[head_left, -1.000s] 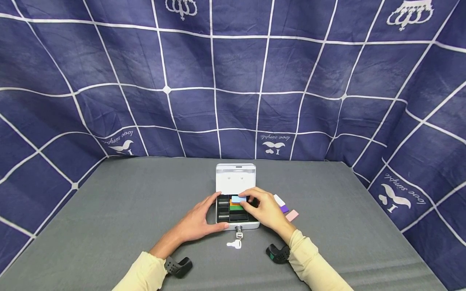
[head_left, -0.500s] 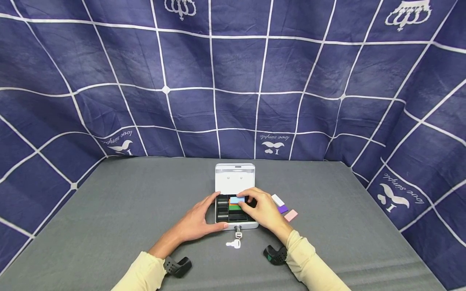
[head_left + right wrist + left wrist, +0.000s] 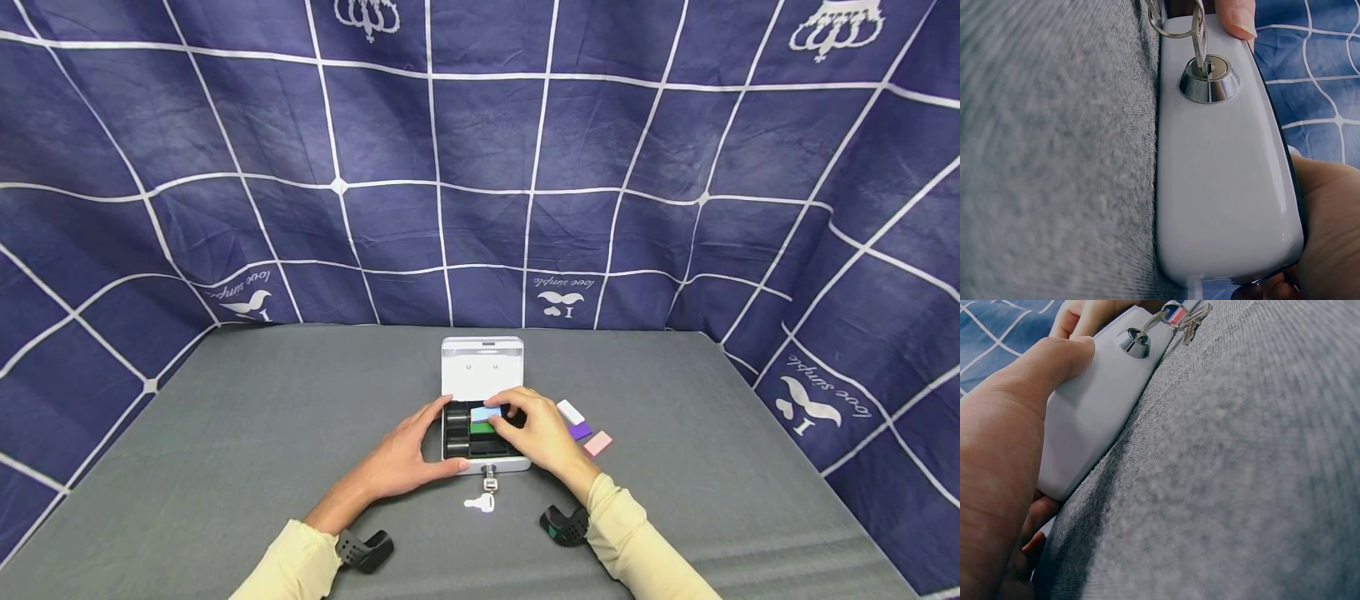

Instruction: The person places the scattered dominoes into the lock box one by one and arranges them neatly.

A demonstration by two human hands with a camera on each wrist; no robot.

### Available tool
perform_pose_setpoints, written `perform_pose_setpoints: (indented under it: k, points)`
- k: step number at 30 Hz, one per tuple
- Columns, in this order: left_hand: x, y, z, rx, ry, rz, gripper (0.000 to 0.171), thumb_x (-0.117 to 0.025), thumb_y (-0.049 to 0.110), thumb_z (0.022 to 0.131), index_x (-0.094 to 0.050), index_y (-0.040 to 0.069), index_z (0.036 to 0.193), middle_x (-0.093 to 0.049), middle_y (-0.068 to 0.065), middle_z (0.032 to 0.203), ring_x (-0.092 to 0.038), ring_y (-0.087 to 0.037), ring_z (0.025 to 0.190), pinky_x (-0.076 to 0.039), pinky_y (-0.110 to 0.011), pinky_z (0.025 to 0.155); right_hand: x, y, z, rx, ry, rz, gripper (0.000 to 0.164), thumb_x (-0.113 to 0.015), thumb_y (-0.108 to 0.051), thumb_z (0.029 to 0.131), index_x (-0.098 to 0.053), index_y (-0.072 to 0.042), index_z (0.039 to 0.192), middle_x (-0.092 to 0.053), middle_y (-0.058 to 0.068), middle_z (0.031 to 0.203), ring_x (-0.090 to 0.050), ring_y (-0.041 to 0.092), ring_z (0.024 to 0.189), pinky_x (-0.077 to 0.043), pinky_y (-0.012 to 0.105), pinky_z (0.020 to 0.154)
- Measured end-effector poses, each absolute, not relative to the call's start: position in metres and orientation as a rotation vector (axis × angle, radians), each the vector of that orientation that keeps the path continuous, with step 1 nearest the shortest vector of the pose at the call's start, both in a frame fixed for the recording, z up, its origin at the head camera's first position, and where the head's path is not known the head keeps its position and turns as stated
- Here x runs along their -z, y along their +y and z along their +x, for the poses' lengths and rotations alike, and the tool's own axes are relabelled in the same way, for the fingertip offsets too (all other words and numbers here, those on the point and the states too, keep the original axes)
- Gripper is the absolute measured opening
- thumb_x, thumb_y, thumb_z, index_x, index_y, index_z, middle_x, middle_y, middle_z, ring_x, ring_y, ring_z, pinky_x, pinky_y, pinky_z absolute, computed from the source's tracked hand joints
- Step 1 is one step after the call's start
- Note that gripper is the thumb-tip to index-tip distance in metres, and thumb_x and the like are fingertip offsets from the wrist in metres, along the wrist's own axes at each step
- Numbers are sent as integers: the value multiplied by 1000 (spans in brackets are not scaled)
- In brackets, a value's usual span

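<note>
A small white cash box (image 3: 487,467) stands with its lid (image 3: 482,369) raised, showing a black compartment tray (image 3: 457,446). My left hand (image 3: 405,454) grips the box's left side; its thumb lies on the front rim, also visible in the left wrist view. My right hand (image 3: 543,429) pinches a light blue rectangular piece (image 3: 484,413) between thumb and fingers over the tray's middle. Just in front of that piece, a green piece (image 3: 481,427) lies in the tray. The right hand's fingertips are hidden in the right wrist view, behind the box's front wall (image 3: 1222,175).
A key (image 3: 1199,37) sits in the front lock (image 3: 1210,84), with a ring and a further key (image 3: 480,502) hanging onto the grey cloth. Right of the box lie a white piece (image 3: 571,412), a purple piece (image 3: 580,431) and a pink piece (image 3: 597,443).
The light blue piece has shifted slightly toward the front of the tray, in my right hand. An orange piece seen beneath it earlier is now covered. My left hand keeps its hold.
</note>
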State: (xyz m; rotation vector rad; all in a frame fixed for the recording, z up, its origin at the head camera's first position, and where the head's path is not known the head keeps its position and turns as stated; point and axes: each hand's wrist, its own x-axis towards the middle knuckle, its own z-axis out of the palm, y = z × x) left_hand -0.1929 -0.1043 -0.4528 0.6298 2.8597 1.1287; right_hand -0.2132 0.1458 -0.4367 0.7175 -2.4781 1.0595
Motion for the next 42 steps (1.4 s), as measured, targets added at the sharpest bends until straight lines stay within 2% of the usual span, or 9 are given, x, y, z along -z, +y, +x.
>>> perform_pose_setpoints:
  k: [15, 24, 35, 42]
  points:
    - [453, -105, -193, -1124, 2849, 627, 104, -80, 66, 77, -34, 27, 161, -49, -13, 155, -49, -38, 139, -43, -59, 109, 438, 147, -213, -1073, -2454, 750, 23, -82, -7, 86, -79, -18, 105, -72, -5, 104, -61, 10, 83, -51, 28, 76]
    - [454, -105, -194, -1131, 2848, 631, 103, -80, 66, 78, -34, 27, 161, -48, -13, 156, -48, -38, 140, -43, -60, 109, 438, 147, -213, -1007, -2466, 778, 11, -80, -11, 89, -82, -19, 96, -74, -6, 102, -65, 11, 93, -54, 29, 82]
    - [453, -106, -194, -1133, 2834, 618, 104, -79, 69, 77, -33, 29, 161, -46, -10, 158, -46, -36, 143, -41, -59, 112, 437, 147, -213, -1005, -2484, 781, 15, -78, -11, 90, -83, -19, 103, -74, -5, 106, -67, 15, 104, -54, 37, 90]
    - [453, -106, -193, -1136, 2831, 619, 103, -79, 67, 77, -34, 28, 161, -47, -10, 157, -47, -37, 142, -42, -59, 110, 440, 147, -214, -987, -2487, 793, 18, -77, -10, 91, -83, -18, 106, -74, -6, 106, -67, 15, 105, -54, 37, 90]
